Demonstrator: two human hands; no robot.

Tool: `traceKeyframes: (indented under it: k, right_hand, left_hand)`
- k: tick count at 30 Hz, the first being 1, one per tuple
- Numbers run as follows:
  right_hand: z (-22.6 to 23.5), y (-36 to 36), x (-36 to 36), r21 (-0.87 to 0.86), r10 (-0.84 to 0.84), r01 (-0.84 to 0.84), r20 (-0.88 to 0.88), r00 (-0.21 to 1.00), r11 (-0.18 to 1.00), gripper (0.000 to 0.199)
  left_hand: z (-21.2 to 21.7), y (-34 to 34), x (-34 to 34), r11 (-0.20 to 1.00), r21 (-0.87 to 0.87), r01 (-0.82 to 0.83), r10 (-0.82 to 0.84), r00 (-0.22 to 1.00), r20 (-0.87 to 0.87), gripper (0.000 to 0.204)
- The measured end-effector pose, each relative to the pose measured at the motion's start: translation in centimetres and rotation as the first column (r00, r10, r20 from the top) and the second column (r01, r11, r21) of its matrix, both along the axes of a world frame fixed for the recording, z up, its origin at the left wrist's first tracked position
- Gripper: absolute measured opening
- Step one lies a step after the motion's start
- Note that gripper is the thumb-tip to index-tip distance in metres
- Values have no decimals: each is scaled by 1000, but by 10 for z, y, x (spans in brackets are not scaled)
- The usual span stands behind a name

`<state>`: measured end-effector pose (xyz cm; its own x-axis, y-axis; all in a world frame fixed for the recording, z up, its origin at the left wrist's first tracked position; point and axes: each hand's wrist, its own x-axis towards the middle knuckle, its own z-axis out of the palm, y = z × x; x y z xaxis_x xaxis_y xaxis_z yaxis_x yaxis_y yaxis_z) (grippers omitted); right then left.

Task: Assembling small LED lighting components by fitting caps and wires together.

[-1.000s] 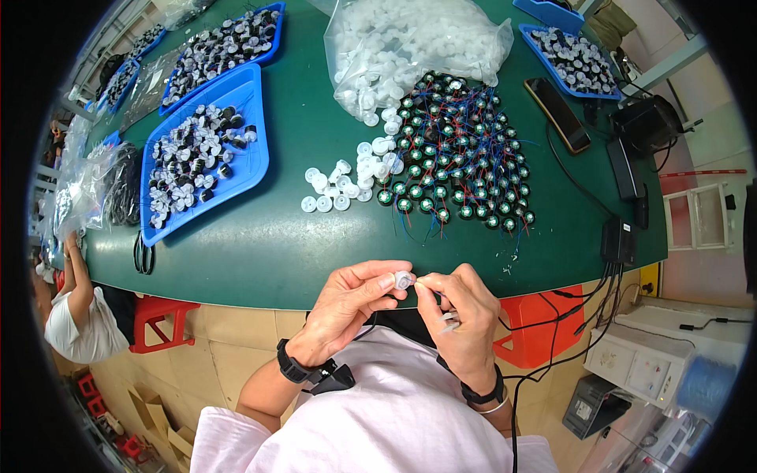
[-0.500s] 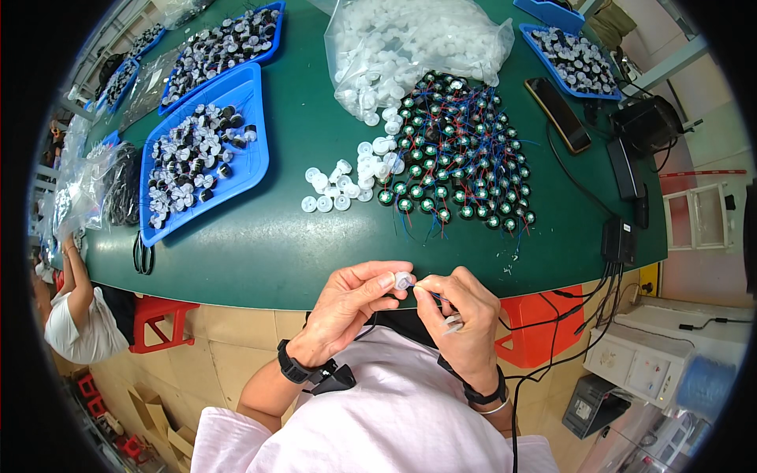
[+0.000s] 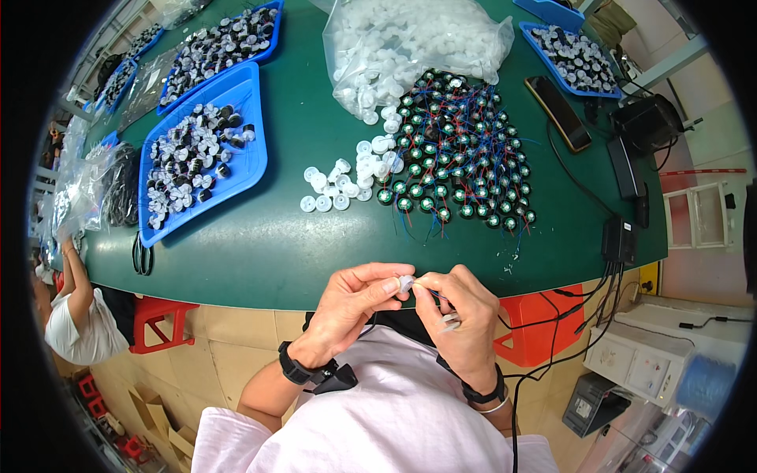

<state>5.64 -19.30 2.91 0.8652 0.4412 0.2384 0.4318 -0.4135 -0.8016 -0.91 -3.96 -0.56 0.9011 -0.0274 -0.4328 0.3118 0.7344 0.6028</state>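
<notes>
At the near table edge, my left hand (image 3: 347, 303) pinches a small translucent white plastic cap (image 3: 406, 282) between thumb and fingers. Close beside it on the right, my right hand (image 3: 465, 311) is closed, thumb and forefinger gripping thin wires (image 3: 438, 296), at least one of them blue, at the cap. A small pale, shiny piece (image 3: 450, 320) shows between the lower fingers of that hand; its kind I cannot make out. Ahead lie loose white caps (image 3: 341, 186) and many round black parts with green faces and red and blue wires (image 3: 461, 158).
A clear bag of white caps (image 3: 418, 47) lies at the back. Blue trays (image 3: 256, 150) of capped parts stand left, another tray (image 3: 526, 38) back right. Scissors (image 3: 143, 256), a phone (image 3: 558, 114) and a cabled black box (image 3: 619, 240) are on the table. A co-worker (image 3: 83, 319) sits left.
The cap has turned slightly and shifted a little in my left fingers, and less blue wire shows beside it. Both hands stay nearly in place.
</notes>
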Motion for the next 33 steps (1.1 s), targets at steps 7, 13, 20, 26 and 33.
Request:
traceKeyframes:
  k: [7, 13, 20, 26, 33]
  right_hand:
    - [-3, 5, 0, 10, 21, -20, -90, 996, 1000, 22]
    - [-9, 0, 1, -9, 92, -92, -46, 995, 996, 11]
    - [-12, 4, 3, 109, 102, -86, -154, 983, 990, 13]
    - [-12, -2, 7, 114, 112, -91, -196, 974, 989, 14]
    - [-7, 2, 5, 108, 97, -91, -53, 994, 990, 15]
  left_hand:
    - [-1, -2, 1, 996, -15, -89, 89, 996, -7, 26]
    - [-3, -3, 1, 997, -11, -78, 78, 997, 20, 25]
    - [1, -4, 1, 996, -12, -92, 92, 995, 33, 23]
    - [2, -3, 3, 993, -28, -117, 117, 993, 5, 21]
    - [-2, -2, 2, 994, -42, -101, 102, 994, 25, 22]
